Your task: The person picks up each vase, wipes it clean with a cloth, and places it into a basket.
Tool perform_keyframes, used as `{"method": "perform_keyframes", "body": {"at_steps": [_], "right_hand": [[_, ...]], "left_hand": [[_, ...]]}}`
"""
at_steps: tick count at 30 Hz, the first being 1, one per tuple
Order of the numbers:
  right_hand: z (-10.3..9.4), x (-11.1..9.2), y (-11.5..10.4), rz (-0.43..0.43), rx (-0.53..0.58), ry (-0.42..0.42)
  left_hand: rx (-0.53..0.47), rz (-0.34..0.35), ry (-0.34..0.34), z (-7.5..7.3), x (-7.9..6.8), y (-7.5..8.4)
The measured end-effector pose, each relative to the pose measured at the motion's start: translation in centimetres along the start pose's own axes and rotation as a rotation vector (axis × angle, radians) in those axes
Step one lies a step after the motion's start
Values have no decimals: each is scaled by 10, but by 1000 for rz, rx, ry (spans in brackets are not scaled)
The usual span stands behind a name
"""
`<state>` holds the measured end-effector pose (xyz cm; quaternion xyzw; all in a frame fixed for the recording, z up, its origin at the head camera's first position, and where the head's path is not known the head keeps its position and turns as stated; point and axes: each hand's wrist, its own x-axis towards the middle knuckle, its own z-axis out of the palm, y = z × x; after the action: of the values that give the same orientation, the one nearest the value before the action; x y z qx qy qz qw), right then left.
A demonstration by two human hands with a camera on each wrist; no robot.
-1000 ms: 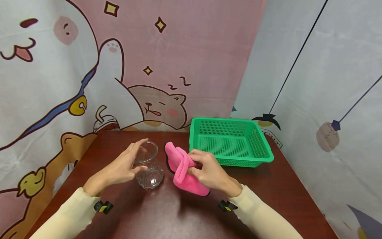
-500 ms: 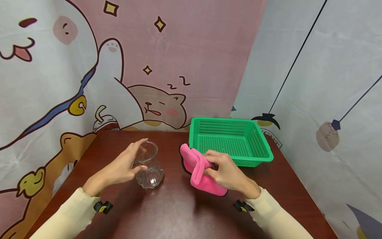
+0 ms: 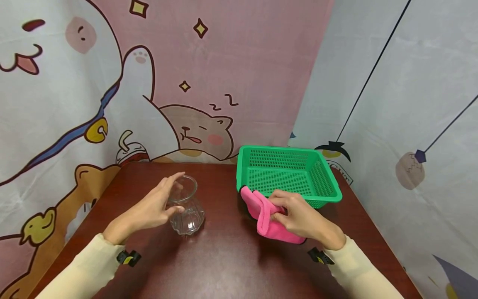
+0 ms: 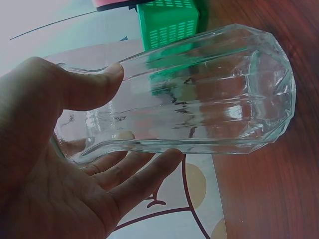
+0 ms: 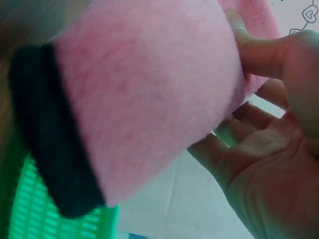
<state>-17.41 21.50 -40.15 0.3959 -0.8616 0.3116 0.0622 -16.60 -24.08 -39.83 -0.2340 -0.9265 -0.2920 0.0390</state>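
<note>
A clear glass vase with a faceted body stands upright on the table, left of the middle. Around its neck is my left hand, thumb on the near side and fingers on the far side. The left wrist view shows the thumb over the glass and the fingers along the opposite side. My right hand pinches a folded pink cloth with dark edging between thumb and fingers. The cloth hangs above the table, overlapping the green basket's front left corner in the head view.
A green plastic basket with slotted walls sits at the back right of the dark red-brown table. Cartoon-printed curtains stand behind the table and along its sides.
My right hand has carried the pink cloth to the right, away from the vase and over to the basket's front. The left hand and the vase have stayed in place.
</note>
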Motion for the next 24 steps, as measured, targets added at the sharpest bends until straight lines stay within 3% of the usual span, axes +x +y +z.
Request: {"method": "perform_keyframes", "body": {"at_steps": [9, 17, 24], "right_hand": [[-1, -4, 5, -64, -119, -73], [22, -8, 9, -38, -289, -191], [45, -6, 13, -22, -326, -269]], "left_hand": [[2, 5, 3, 0, 0, 0], [8, 6, 0, -1, 0, 2], [8, -3, -2, 0, 0, 1]]}}
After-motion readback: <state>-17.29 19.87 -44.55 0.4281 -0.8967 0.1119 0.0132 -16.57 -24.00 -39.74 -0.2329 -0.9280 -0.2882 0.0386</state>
